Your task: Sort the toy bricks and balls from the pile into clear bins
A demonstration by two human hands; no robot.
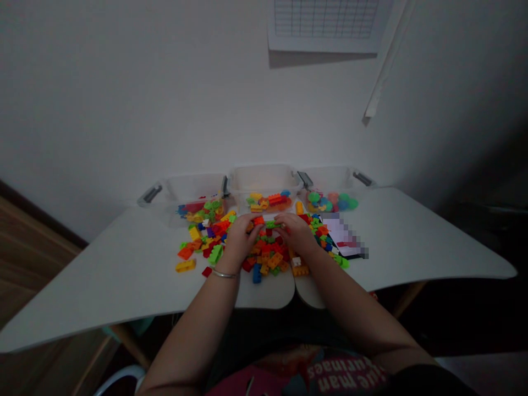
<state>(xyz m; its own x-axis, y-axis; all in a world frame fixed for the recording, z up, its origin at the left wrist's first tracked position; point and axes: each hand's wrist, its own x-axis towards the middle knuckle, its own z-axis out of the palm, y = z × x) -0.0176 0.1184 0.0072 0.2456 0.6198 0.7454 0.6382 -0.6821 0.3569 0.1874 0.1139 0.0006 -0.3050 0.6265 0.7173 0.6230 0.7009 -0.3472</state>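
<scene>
Risk: green brick [272,224], pinched from both ends, could twist out and drop into the pile [268,259] below, lost among like colours. Likely cause: small fingertip hold, uneven squeeze. Forearms could also sweep loose bricks off the table [124,275] edge at 6 o'clock.

Left hand [238,237]: palm down, fingers curled, tips pressed on the brick's left end; bracelet [225,273] at wrist. Right hand [296,234]: mirrored, tips pressed on the right end.

Brick sits at the pile's 12 o'clock, bins [264,184] beyond.
</scene>
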